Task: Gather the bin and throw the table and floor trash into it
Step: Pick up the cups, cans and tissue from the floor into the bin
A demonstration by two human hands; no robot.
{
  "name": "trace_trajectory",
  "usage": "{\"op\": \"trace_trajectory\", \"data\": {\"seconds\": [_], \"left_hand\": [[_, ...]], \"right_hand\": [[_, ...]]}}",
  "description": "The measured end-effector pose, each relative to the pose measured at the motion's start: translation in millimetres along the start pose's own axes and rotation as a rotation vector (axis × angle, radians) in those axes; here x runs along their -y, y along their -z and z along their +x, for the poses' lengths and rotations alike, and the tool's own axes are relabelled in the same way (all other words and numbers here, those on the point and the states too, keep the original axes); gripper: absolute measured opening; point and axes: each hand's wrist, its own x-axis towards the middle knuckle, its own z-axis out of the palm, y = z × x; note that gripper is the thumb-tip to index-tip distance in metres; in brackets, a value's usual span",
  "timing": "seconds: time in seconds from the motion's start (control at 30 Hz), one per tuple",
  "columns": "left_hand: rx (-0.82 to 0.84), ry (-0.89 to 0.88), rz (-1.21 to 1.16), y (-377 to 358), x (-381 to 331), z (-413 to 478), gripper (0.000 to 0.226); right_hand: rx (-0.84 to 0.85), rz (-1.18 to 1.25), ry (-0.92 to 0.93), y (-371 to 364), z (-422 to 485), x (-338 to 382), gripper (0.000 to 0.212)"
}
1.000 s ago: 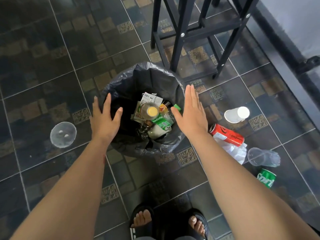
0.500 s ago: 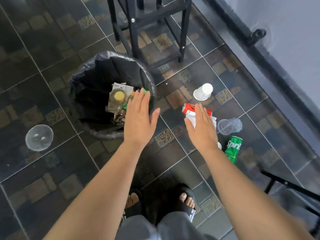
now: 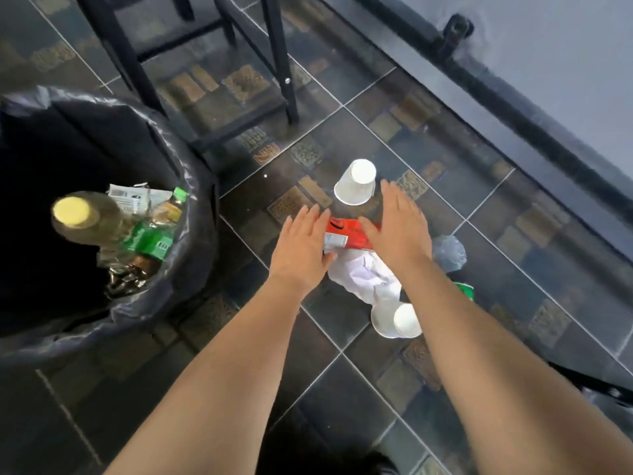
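Note:
A black-lined bin [image 3: 191, 214] stands at the left, holding bottles and wrappers. On the floor to its right lies a red can [image 3: 346, 233] on crumpled white paper [image 3: 363, 272]. My left hand [image 3: 301, 248] and my right hand [image 3: 400, 228] hover on either side of the can, fingers straight, holding nothing. A white paper cup [image 3: 356, 183] lies just beyond the hands. Another white cup [image 3: 394, 320] lies between my forearms. A clear plastic cup [image 3: 448, 252] and a green can [image 3: 466, 289] show partly behind my right forearm.
Black metal stool legs [image 3: 277, 63] stand behind the bin and the cup. A dark railing base [image 3: 513, 108] and a grey wall run along the right. Another black frame [image 3: 589, 382] pokes in at the lower right. The floor is dark patterned tile.
Both hands left the bin's rim and moved right and down to the floor trash. My view swung right, so the bin is now at the left edge.

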Motion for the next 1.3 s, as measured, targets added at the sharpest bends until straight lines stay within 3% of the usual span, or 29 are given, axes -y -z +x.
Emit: {"op": "trace_trajectory", "data": {"seconds": [0.2,0.37,0.47,0.7,0.93,1.1,1.3], "left_hand": [[0.03,-0.03,0.032,-35,19,39,0.076],[-0.014,-0.032,0.03,-43,20,37,0.069],[-0.054,-0.002,-0.022,-38,18,28,0.067],[-0.158,0.085,-0.123,-28,12,8,0.066],[-0.405,0.22,-0.241,-11,-4,-29,0.057],[-0.66,0.347,-0.549,23,-20,-44,0.053],[-0.955,0.286,-0.81,86,-33,-57,0.055]], "right_hand": [[-0.031,-0.006,0.053,-23,65,12,0.074],[0.018,0.093,-0.003,-31,73,13,0.059],[-0.037,0.201,-0.007,-32,61,13,0.05],[-0.194,0.336,0.002,-8,38,-3,0.05],[-0.334,0.479,0.035,33,11,8,0.053],[-0.417,0.592,0.064,55,-2,32,0.056],[-0.561,0.81,0.117,84,-11,77,0.056]]}}
